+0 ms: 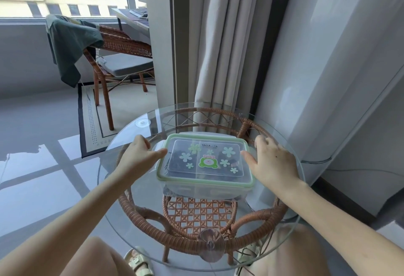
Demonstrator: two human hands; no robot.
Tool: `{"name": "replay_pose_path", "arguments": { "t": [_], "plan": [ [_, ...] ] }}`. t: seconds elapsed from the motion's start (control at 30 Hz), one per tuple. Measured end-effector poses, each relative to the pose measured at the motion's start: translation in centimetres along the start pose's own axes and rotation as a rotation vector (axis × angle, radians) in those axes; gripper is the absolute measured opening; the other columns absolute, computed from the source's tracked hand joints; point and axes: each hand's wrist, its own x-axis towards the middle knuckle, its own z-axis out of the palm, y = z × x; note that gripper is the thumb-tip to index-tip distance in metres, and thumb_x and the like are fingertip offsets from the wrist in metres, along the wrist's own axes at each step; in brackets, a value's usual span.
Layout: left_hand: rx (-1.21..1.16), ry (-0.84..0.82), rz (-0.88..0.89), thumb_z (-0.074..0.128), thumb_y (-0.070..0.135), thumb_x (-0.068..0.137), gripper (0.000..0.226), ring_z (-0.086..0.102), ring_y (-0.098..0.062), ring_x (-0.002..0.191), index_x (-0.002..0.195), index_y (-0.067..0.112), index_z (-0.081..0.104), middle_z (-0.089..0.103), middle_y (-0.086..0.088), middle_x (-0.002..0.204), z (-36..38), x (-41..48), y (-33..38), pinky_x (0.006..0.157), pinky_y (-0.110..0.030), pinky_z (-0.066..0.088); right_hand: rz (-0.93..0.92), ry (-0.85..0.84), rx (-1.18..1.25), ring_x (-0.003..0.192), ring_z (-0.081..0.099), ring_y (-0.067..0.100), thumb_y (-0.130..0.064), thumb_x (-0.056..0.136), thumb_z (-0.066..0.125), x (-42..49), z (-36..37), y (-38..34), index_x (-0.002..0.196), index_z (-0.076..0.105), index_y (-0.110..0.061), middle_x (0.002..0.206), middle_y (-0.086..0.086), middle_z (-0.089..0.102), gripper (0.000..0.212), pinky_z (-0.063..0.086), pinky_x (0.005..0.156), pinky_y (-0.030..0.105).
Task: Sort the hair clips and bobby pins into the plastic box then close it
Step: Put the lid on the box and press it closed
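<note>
Sitting at the centre of a round clear-glass worktop (113, 205), one rectangular plastic box (204, 185) has see-through walls, rounded corners and its lid (196, 171) on top. The lid is clear with a pale green rim. A divider line under it splits the box into two compartments. Dark items show through in both, too blurred to name. On the lid are seven pale green flower shapes, as far as I can count, and one brighter green cartoon figure with a pink bit on top. One line of small print at the lid's 12 o'clock is unreadable.

The left hand (140, 155) is at the box's 9 o'clock. Its thumb is straight against the lid rim and its fingers are loosely bent, grasping nothing visible. The right hand (273, 162) is at 3 o'clock, with the thumb on the rim and the fingers released and spread over the side.

The worktop rests on a woven brown wicker base (148, 229). Two clear suction cups show, at its 10 (142, 122) and 6 o'clock (211, 245). One wicker chair (122, 43) stands far off at 11 o'clock, with a dark green cloth (70, 43) draped over it.
</note>
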Motion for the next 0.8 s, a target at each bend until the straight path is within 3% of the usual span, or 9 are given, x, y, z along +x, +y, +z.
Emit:
{"name": "replay_pose_path", "arguments": {
  "t": [0.1, 0.17, 0.23, 0.37, 0.43, 0.53, 0.63, 0.73, 0.8],
  "plan": [
    [0.379, -0.008, 0.145, 0.039, 0.045, 0.091, 0.038, 0.047, -0.021, 0.067, 0.081, 0.009, 0.048, 0.054, -0.008, 0.077, 0.5, -0.5, -0.1, 0.059, -0.032, 0.034, -0.021, -0.191, -0.091, 0.078, 0.063, 0.026, -0.052, 0.095, 0.025, -0.6, -0.6, 0.1, 0.081, 0.052, -0.011, 0.081, 0.007, 0.064, 0.052, 0.036, 0.056, 0.028],
    [0.533, -0.064, 0.230, 0.022, 0.043, 0.095, 0.051, 0.053, -0.025, 0.068, 0.068, 0.008, 0.049, 0.057, -0.012, 0.073, 0.8, -0.8, -0.1, 0.063, -0.032, 0.040, -0.010, -0.327, 0.017, 0.068, 0.057, 0.027, -0.047, 0.098, 0.019, -0.1, -0.3, 0.0, 0.061, 0.045, -0.011, 0.065, 0.006, 0.056, 0.058, 0.037, 0.058, 0.030],
    [0.617, -0.159, 0.274, 0.013, 0.037, 0.098, 0.058, 0.059, -0.029, 0.075, 0.069, 0.005, 0.052, 0.059, -0.017, 0.076, 0.7, -0.8, 0.0, 0.074, -0.036, 0.048, 0.026, -0.459, 0.142, 0.056, 0.049, 0.021, -0.043, 0.099, 0.017, 0.5, -0.2, -0.4, 0.053, 0.040, -0.011, 0.055, 0.004, 0.047, 0.060, 0.038, 0.061, 0.031],
    [0.631, -0.268, 0.304, 0.010, 0.034, 0.099, 0.062, 0.061, -0.030, 0.086, 0.081, 0.001, 0.059, 0.061, -0.018, 0.085, 0.3, 0.1, 0.1, 0.087, -0.039, 0.049, 0.225, -0.738, 0.396, 0.051, 0.046, 0.019, -0.045, 0.099, 0.022, 1.8, -1.1, -0.3, 0.068, 0.052, -0.005, 0.064, 0.010, 0.057, 0.059, 0.040, 0.049, 0.027],
    [0.618, -0.295, 0.295, 0.011, 0.035, 0.099, 0.062, 0.061, -0.031, 0.087, 0.075, 0.003, 0.058, 0.060, -0.017, 0.083, 0.4, 0.5, 0.0, 0.086, -0.037, 0.048, 0.256, -0.800, 0.473, 0.047, 0.042, 0.015, -0.044, 0.099, 0.025, 2.2, -1.3, -0.2, 0.069, 0.051, -0.006, 0.061, 0.008, 0.054, 0.056, 0.036, 0.044, 0.022],
    [0.479, -0.350, 0.220, 0.013, 0.036, 0.099, 0.055, 0.058, -0.030, 0.077, 0.070, 0.005, 0.049, 0.054, -0.018, 0.079, 0.6, 0.7, -0.1, 0.074, -0.033, 0.044, 0.293, -0.813, 0.600, 0.042, 0.036, 0.011, -0.043, 0.099, 0.027, 2.1, -0.9, 0.4, 0.071, 0.053, -0.003, 0.055, 0.004, 0.048, 0.056, 0.032, 0.041, 0.019],
    [0.303, -0.427, 0.144, 0.014, 0.039, 0.098, 0.064, 0.045, -0.017, 0.055, 0.085, -0.005, 0.058, 0.051, -0.014, 0.072, 0.6, 0.4, -0.2, 0.052, -0.025, 0.038, 0.341, -0.832, 0.752, 0.040, 0.034, 0.008, -0.044, 0.099, 0.027, 1.8, -0.3, 0.9, 0.095, 0.059, 0.011, 0.057, 0.003, 0.046, 0.064, 0.028, 0.038, 0.017],
    [0.302, -0.427, 0.153, 0.014, 0.040, 0.098, 0.068, 0.044, -0.015, 0.055, 0.096, -0.010, 0.060, 0.053, -0.014, 0.075, 0.6, 0.4, -0.2, 0.052, -0.023, 0.038, 0.334, -0.863, 0.850, 0.042, 0.031, 0.008, -0.040, 0.100, 0.026, 1.8, -0.1, 0.8, 0.106, 0.055, 0.013, 0.060, 0.002, 0.041, 0.061, 0.026, 0.040, 0.018],
    [0.357, -0.420, 0.168, 0.013, 0.038, 0.099, 0.065, 0.043, -0.013, 0.056, 0.090, -0.006, 0.060, 0.052, -0.014, 0.076, 0.6, 0.3, 0.0, 0.053, -0.020, 0.037, 0.325, -0.874, 0.873, 0.042, 0.032, 0.008, -0.040, 0.100, 0.026, 1.9, -0.2, 0.8, 0.106, 0.056, 0.013, 0.060, 0.002, 0.042, 0.061, 0.027, 0.039, 0.017]
  ]
}}
